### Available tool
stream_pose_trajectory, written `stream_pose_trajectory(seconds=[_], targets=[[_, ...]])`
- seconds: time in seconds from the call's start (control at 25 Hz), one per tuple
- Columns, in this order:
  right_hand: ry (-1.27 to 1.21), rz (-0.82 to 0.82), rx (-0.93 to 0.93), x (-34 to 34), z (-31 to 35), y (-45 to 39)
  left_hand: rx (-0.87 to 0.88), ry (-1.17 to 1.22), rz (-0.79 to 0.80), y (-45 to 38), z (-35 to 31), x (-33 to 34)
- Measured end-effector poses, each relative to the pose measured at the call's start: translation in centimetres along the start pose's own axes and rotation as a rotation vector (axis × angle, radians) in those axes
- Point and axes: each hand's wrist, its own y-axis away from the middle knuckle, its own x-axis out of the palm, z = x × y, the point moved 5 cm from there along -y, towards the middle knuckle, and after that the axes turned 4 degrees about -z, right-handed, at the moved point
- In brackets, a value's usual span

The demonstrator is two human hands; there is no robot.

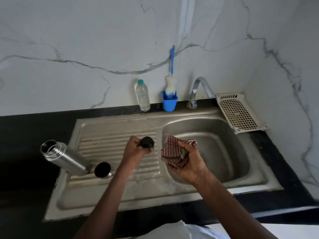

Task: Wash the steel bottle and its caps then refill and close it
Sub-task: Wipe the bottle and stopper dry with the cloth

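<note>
Head view. The steel bottle [66, 158] stands uncapped at the left end of the ribbed drainboard [110, 137], appearing tilted toward the upper left in this wide-angle picture, its threaded mouth open. Just beside its base, to the right, a steel cup cap [103, 170] stands on the drainboard with its dark inside facing up; whether the two touch cannot be told.

The left hand [134, 149] is over the drainboard's right edge, fingers curled round a black inner cap [147, 142], which it holds above the ribs. The right hand [189, 158] is over the sink basin [222, 133], palm turned up, fingers closed on a bunched red-and-white checked cloth [176, 150]. Cap and cloth are near each other but apart.

Along the back ledge: a clear plastic water bottle [143, 96] with a green cap, upright; just right of it a blue holder [169, 101] with a bottle brush [171, 83] standing in it, handle up against the marble wall; then the tap [198, 90], spout turned toward the right. A cream perforated tray [239, 113] leans in the right corner on the black counter [25, 135]
</note>
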Motion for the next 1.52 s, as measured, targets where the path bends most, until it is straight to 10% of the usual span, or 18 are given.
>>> stream_pose_trajectory(seconds=[0.2, 0.44, 0.84, 1.04, 1.24, 1.44, 1.52], targets=[[0.007, -0.112, -0.041, -2.7, 4.0, -0.8, -0.292, 0.822, 0.451, 2.8, -2.5, 7.0], [0.194, -0.161, -0.328, -5.3, 7.7, -1.5, -0.254, 0.459, 0.288, 2.9, -2.7, 9.9], [1.662, 0.183, -1.502, 0.2, 7.9, 1.8, -0.171, 0.293, 0.192, 3.2, -7.1, 10.4], [1.479, 0.157, -1.122, 1.5, 10.6, -0.6, 0.187, 0.092, 0.182, 4.0, -9.3, 9.2], [1.799, 0.310, -1.381, 1.6, 8.6, 1.3, 0.161, 0.149, 0.089, 3.4, -9.1, 8.1], [1.215, 0.230, -0.786, 2.6, 11.9, 0.0, 0.314, 0.160, 0.150, 4.5, -9.2, 8.4], [1.261, 0.286, -0.843, 3.0, 11.7, 1.0, 0.334, 0.109, 0.099, 4.7, -9.9, 8.4]])
